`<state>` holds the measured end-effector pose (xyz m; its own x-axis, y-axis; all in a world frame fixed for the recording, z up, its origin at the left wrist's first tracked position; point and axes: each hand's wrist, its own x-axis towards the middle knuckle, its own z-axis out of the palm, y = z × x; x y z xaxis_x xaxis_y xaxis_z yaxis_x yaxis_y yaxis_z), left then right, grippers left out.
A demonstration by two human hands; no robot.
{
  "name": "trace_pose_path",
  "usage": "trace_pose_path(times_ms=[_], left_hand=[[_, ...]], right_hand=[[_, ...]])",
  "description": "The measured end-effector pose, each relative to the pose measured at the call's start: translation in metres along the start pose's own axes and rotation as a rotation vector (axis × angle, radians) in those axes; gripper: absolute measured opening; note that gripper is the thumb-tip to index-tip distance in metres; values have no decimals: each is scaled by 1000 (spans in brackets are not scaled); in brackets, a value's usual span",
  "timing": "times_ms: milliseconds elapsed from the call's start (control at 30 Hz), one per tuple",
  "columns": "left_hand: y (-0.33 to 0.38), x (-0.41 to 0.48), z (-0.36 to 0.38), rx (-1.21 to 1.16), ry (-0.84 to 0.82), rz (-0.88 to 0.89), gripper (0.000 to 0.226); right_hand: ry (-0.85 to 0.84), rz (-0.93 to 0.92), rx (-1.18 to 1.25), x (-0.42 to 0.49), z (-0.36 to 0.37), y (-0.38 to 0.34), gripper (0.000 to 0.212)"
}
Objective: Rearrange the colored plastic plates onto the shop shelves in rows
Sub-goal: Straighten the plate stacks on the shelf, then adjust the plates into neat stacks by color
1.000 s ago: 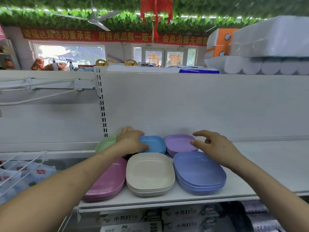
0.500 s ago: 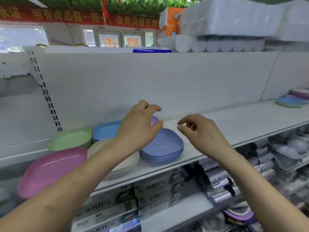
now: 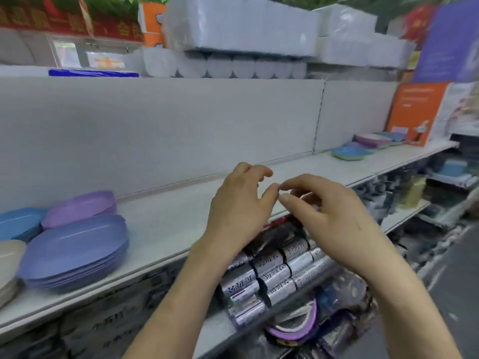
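Note:
On the white shelf (image 3: 168, 224) at the left stand stacks of plastic plates: a periwinkle stack (image 3: 72, 251) in front, a purple stack (image 3: 80, 208) and a blue stack (image 3: 18, 224) behind it, and a beige stack (image 3: 7, 265) at the frame's edge. More coloured plates (image 3: 363, 149) lie far along the shelf at the right. My left hand (image 3: 241, 206) and my right hand (image 3: 329, 218) hover side by side over the bare middle of the shelf, fingers loosely curled, holding nothing.
Silver packaged rolls (image 3: 269, 278) fill the lower shelf under my hands. White tissue packs (image 3: 241, 27) are piled on top of the shelf unit. An orange sign (image 3: 414, 110) stands at the shelf's far right end. An aisle floor runs along the right.
The view has swung to the right, so the plate stacks now sit at the left. Both hands left the stacks and came together in front of the shelf's middle, empty.

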<state>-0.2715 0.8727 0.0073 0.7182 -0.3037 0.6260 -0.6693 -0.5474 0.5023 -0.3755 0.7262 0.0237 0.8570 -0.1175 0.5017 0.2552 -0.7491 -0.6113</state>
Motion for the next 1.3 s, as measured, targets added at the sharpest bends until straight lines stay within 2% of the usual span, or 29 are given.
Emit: trace_pose_path(times_ms=[267, 600, 833, 1000, 1133, 1300], left_hand=[[81, 36, 137, -6, -128, 119, 27], [105, 116, 280, 32, -240, 163, 26], [95, 196, 370, 79, -200, 142, 30], [98, 252, 427, 153, -194, 115, 35], [103, 280, 465, 218, -220, 95, 38], [105, 310, 510, 332, -164, -1, 41]], right_hand=[[118, 88, -152, 10, -89, 126, 16], [171, 265, -224, 53, -136, 273, 11], [191, 292, -353, 127, -174, 373, 10], [165, 280, -409, 178, -208, 434, 18], [142, 264, -405, 205, -231, 484, 15], [115, 191, -349, 253, -249, 563, 19]])
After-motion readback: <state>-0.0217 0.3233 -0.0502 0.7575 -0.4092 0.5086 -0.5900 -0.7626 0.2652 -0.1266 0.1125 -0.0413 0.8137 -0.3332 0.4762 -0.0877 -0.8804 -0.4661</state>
